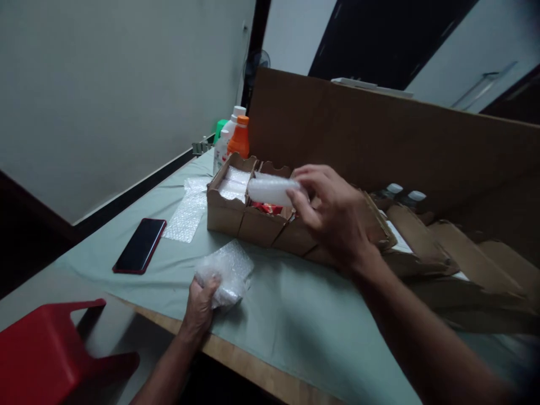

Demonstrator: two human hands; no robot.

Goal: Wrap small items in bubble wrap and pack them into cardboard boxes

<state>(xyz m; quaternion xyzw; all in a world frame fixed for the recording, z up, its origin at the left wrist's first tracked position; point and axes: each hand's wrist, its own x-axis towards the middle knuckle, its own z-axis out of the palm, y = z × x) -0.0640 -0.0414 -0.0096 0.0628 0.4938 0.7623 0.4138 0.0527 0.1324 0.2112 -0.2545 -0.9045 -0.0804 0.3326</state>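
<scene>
My right hand (333, 216) holds a bubble-wrapped item (272, 190) by its end, just above the open cardboard box (236, 216). Inside the box lie another white wrapped piece (233, 184) and something red (267, 208). My left hand (201, 301) grips a crumpled sheet of bubble wrap (230, 271) near the table's front edge. The table is covered with a pale green cloth (295, 315).
A dark phone in a red case (140, 245) lies left of the box beside a flat bubble wrap sheet (188, 214). Bottles, one orange (239, 138), stand behind the box. A large cardboard panel (379, 135) rises at the back. A red stool (46, 351) sits lower left.
</scene>
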